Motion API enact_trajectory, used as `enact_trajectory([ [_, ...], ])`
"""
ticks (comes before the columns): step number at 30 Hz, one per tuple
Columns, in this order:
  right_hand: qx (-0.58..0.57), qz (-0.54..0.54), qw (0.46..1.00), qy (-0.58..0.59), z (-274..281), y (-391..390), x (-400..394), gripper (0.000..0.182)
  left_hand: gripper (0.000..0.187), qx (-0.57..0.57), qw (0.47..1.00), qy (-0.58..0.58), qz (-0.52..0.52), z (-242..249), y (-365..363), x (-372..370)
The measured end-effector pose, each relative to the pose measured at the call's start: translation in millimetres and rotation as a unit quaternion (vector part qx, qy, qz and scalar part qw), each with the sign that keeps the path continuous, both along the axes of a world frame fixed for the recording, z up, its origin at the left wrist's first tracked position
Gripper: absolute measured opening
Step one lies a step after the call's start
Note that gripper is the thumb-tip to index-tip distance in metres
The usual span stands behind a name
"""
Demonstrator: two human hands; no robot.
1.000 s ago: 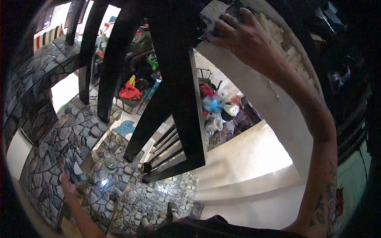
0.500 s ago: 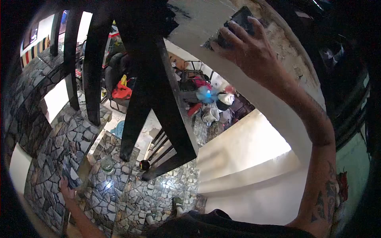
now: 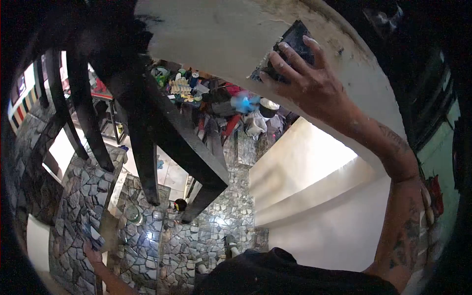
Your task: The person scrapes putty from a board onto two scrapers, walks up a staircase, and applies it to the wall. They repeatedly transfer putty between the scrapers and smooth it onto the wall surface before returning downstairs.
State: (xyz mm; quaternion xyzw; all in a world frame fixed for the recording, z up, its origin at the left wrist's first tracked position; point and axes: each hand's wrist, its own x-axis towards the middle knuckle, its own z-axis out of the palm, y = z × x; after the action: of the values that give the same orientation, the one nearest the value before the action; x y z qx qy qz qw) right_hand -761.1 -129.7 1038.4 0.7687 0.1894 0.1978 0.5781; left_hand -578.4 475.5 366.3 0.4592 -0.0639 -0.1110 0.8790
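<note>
My right hand [image 3: 312, 69] is raised at the upper right. Its spread fingers press a dark flat scraper blade [image 3: 295, 37] against the pale plastered surface [image 3: 211, 37], and crumbs of filler sit along the blade's left edge. Low on the left, my left hand [image 3: 92, 253] is closed around a second flat tool [image 3: 92, 232], with a bluish and whitish face; its exact kind is hard to make out. That hand hangs over the stone-patterned steps, away from the plastered surface.
Black slanted bars [image 3: 182, 147] stand left of the middle. A round container [image 3: 132, 214] sits on the stone-patterned steps [image 3: 78, 196]. Clutter with a blue blurred fan [image 3: 245, 102] lies below. A pale wall [image 3: 319, 221] rises at right; my feet [image 3: 231, 246] are on the stone floor.
The view has shifted, and the bars appear farther left. My right hand and its blade appear slightly lower, on a smoother-looking stretch of the surface. My left hand still holds its tool.
</note>
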Motion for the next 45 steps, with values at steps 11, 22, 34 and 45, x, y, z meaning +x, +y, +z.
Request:
enact_trajectory([
  [11, 0.003, -0.024, 0.999, -0.045, -6.9, -69.8, -102.7, 0.027, 0.038, 0.060, 0.991, 0.008, 0.120, 89.8, -52.2, -33.6],
  [22, 0.099, -0.080, 0.991, -0.049, -11.2, -97.4, -235.3, 0.027, 0.040, 0.112, 0.988, 0.062, 0.081, 142.1, -113.2, -118.6],
  [34, 0.899, 0.014, 0.356, -0.253, -271.8, -52.9, -321.7, 0.033, 0.051, 0.121, 0.951, -0.045, -0.279, 422.3, -517.8, -294.3],
  [45, 0.839, 0.075, 0.524, -0.125, -283.3, -66.3, -293.5, 0.049, 0.036, 0.090, 0.954, 0.017, -0.285, 419.2, -570.1, -324.7],
])
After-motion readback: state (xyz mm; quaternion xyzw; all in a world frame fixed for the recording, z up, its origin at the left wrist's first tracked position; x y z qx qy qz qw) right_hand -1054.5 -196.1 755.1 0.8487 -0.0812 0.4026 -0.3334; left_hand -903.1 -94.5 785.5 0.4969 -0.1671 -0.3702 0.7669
